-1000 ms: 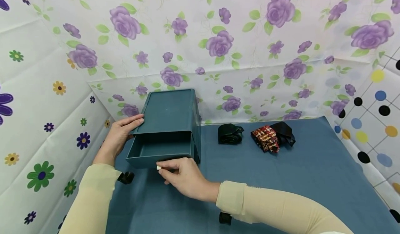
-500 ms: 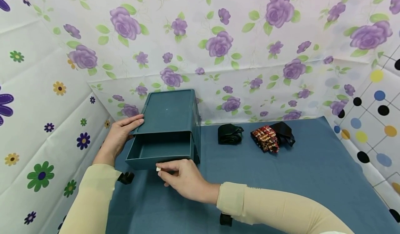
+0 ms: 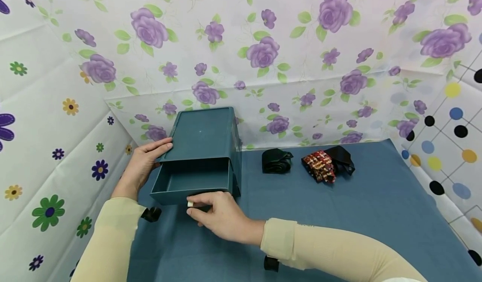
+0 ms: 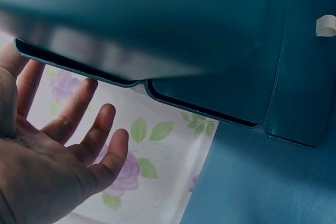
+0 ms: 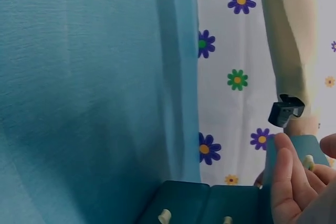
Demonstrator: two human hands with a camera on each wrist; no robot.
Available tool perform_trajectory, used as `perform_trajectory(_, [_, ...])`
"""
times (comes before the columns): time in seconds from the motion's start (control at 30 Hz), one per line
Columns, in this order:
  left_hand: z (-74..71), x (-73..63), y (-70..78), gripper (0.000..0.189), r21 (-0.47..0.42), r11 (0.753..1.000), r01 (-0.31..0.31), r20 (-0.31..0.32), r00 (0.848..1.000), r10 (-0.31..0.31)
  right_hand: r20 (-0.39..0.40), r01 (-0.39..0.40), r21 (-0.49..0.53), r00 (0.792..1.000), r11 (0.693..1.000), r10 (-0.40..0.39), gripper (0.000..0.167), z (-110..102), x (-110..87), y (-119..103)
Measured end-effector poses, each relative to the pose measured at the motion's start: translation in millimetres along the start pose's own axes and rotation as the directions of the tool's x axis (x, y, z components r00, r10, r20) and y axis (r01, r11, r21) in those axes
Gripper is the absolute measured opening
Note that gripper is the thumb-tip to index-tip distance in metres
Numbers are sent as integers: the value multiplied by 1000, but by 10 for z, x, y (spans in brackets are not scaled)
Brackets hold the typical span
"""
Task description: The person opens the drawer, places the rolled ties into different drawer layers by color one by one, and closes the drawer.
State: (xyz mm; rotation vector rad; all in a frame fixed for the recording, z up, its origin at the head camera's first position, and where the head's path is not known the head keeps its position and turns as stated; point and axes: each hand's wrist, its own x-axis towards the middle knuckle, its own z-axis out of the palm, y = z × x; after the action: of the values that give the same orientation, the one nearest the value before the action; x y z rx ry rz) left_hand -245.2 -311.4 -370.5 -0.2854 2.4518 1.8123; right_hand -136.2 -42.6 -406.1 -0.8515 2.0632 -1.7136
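One pale knob (image 3: 190, 204), on the front of the pulled-out drawer (image 3: 169, 197), is pinched between thumb and forefinger of the right hand (image 3: 222, 216). The left hand (image 3: 140, 164) rests at the left edge of the cabinet (image 3: 203, 135), its fingers loosely spread. The cabinet stands on blue cloth (image 3: 293, 202), near the flowered wall (image 3: 226, 60).

We saw a smooth, dark teal cabinet (image 3: 201, 133) standing upright on a blue tabletop (image 3: 320, 206), front toward us. Its top drawer (image 3: 171, 196) was pulled partway out and level, the smooth teal inside showing from above. A small cream knob (image 3: 190, 204) stuck out from that drawer's front, pinched between the thumb and forefinger of the right hand (image 3: 224, 217). The left hand (image 3: 141, 165) rested on the cabinet's upper left edge. Beneath, we found two lower drawers (image 5: 181, 200), both pushed in, each with a matching pale knob.
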Motion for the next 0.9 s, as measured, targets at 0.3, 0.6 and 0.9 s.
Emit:
perform_trajectory(0.3, [0, 2, -7, 59, -1, 1000, 2, 6, 1000, -2, 50, 2, -46, 999, 999, 0, 28, -140, -41, -138])
perform_trajectory(0.6, [9, -1, 6, 59, -5, 1000, 8, 7, 1000, -8, 100, 123, -63, 988, 990, -116, 17, -604, -57, -519])
perform_trajectory(0.9, [-6, -9, 17, 57, -11, 1000, -6, 13, 1000, 6, -112, 169, -61, 978, 984, -175, 17, -1372, 159, -669])
